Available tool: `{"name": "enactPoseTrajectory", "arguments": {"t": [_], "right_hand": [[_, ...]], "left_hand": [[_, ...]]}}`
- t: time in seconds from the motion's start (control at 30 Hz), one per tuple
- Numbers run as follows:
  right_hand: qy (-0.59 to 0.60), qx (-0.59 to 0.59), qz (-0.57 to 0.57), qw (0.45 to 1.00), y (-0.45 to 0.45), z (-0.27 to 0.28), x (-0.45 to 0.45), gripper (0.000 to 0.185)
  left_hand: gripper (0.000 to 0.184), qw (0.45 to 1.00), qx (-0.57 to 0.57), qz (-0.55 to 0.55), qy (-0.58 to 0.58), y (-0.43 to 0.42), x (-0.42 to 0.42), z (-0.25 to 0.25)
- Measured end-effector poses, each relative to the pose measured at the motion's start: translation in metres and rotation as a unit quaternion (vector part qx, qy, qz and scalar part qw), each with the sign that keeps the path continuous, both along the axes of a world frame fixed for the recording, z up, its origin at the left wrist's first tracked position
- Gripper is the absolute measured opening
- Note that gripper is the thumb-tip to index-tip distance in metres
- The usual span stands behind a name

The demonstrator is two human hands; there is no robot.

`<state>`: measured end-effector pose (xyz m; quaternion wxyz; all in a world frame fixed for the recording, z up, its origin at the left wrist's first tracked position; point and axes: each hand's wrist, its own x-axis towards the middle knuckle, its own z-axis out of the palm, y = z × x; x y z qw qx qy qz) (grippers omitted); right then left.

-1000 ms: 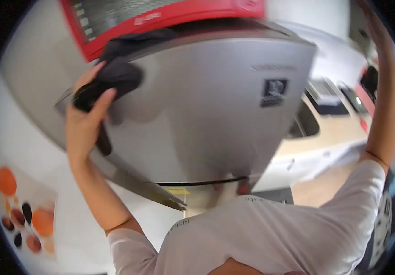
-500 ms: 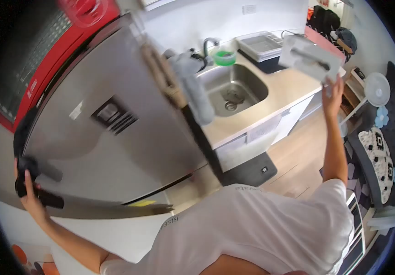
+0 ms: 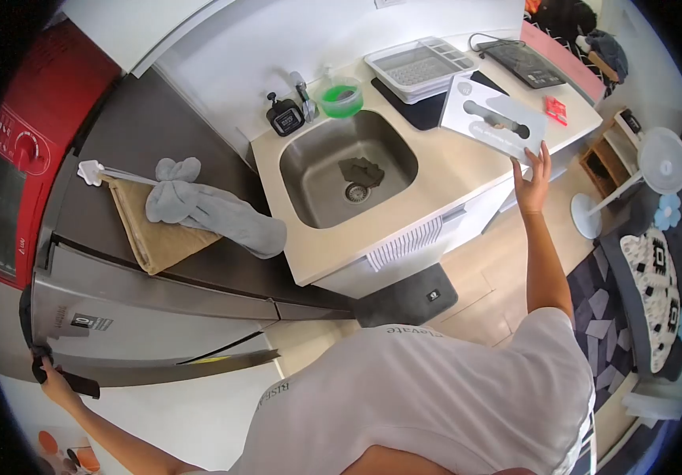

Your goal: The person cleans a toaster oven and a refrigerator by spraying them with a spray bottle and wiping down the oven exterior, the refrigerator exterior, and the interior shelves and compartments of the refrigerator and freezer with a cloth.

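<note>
At the far left, my left hand [image 3: 57,386] is closed around a black handle cover [image 3: 80,385] at the edge of a silver fridge door [image 3: 151,321]. The door carries a dark sticker [image 3: 87,321]. My right hand [image 3: 533,184] grips the lower edge of a flat white and grey box [image 3: 487,131] printed with a long, dark-ended shape. The box is tilted above the counter, with my thumb and fingers at its near corner. A grey towel [image 3: 222,218] and a tan cloth [image 3: 155,229] hang by the fridge's dark side.
A steel sink [image 3: 297,182] holds a dark cloth [image 3: 362,172]. Around it are a black bottle [image 3: 284,116], a green-filled tub [image 3: 342,99] and a dish rack [image 3: 416,67]. A black cooktop [image 3: 523,63] and red packet [image 3: 556,111] lie farther right. A mat [image 3: 408,297] covers some floor.
The view has shifted, so the fridge front looks narrower and its side with the towels shows. The box has moved left and slightly down in view. Both hands keep their holds.
</note>
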<state>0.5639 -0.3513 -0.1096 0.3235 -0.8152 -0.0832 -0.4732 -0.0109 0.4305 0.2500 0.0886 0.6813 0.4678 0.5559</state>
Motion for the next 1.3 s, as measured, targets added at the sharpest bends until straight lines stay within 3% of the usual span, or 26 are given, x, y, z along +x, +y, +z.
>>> {"name": "enactPoseTrajectory", "arguments": {"t": [0.2, 0.4, 0.47, 0.53, 0.6, 0.63, 0.67, 0.73, 0.77, 0.8, 0.83, 0.87, 0.9, 1.0, 1.07, 1.13, 1.23, 1.3], "right_hand": [[0.042, 0.015, 0.029, 0.999, -0.009, -0.018, 0.023, 0.038], [0.217, 0.044, 0.033, 0.975, -0.032, -0.054, 0.062, 0.041], [0.204, 0.028, 0.012, 0.978, -0.040, -0.071, 0.077, 0.039], [0.214, 0.032, -0.008, 0.976, -0.045, -0.085, 0.089, 0.040], [0.152, -0.044, -0.014, 0.987, -0.063, -0.130, 0.125, 0.042], [0.174, -0.023, -0.011, 0.984, -0.060, -0.133, 0.128, 0.044], [0.223, -0.032, -0.053, 0.973, -0.059, -0.139, 0.134, 0.045], [0.178, -0.057, -0.084, 0.979, -0.065, -0.167, 0.153, 0.048], [0.255, -0.131, -0.145, 0.947, -0.055, -0.140, 0.143, 0.053], [0.238, -0.172, -0.235, 0.927, -0.032, -0.114, 0.129, 0.055], [0.154, -0.132, -0.102, 0.974, -0.024, -0.101, 0.136, 0.057], [0.085, -0.092, -0.142, 0.982, 0.005, -0.082, 0.145, 0.057], [0.037, -0.047, -0.046, 0.997, 0.033, -0.049, 0.142, 0.058], [-0.104, 0.008, 0.158, 0.982, 0.135, 0.080, 0.071, 0.045], [-0.120, 0.088, 0.310, 0.939, 0.213, 0.181, -0.023, 0.040], [-0.183, 0.083, 0.474, 0.857, 0.274, 0.261, -0.110, 0.038], [-0.292, -0.055, 0.595, 0.747, 0.354, 0.354, -0.243, 0.040], [-0.266, -0.082, 0.681, 0.678, 0.417, 0.397, -0.329, 0.045]], "left_hand": [[0.042, 0.999, 0.005, -0.034, -0.018, -0.103, 0.034, 0.013], [0.040, 0.994, -0.011, -0.087, -0.061, -0.114, 0.032, 0.016], [0.038, 0.996, -0.018, -0.063, -0.066, -0.119, 0.032, 0.018], [0.045, 0.992, -0.048, -0.106, -0.046, -0.114, 0.020, 0.022], [0.049, 0.987, -0.056, -0.137, -0.064, -0.104, 0.011, 0.018], [0.048, 0.992, -0.049, -0.120, -0.014, -0.098, 0.003, 0.020], [0.049, 0.987, -0.047, -0.153, -0.024, -0.107, 0.002, 0.011], [0.046, 0.995, -0.046, -0.087, 0.004, -0.166, 0.029, 0.006], [0.042, 0.990, -0.123, 0.054, 0.044, -0.184, 0.037, 0.005], [0.039, 0.998, -0.055, 0.000, 0.031, -0.190, 0.040, -0.010], [0.036, 0.998, -0.024, -0.056, -0.010, -0.194, 0.046, -0.020], [0.034, 0.997, -0.043, -0.063, -0.007, -0.208, 0.042, -0.030], [0.033, 0.995, -0.062, -0.077, -0.010, -0.207, 0.035, -0.040], [0.034, 0.988, -0.125, -0.088, -0.030, -0.234, 0.006, -0.074], [0.032, 0.981, -0.149, -0.113, -0.048, -0.236, -0.020, -0.099], [0.032, 0.975, -0.183, -0.112, -0.061, -0.245, -0.048, -0.120], [0.032, 0.963, -0.222, -0.122, -0.093, -0.252, -0.095, -0.156], [0.031, 0.953, -0.244, -0.126, -0.127, -0.260, -0.120, -0.177]]}}
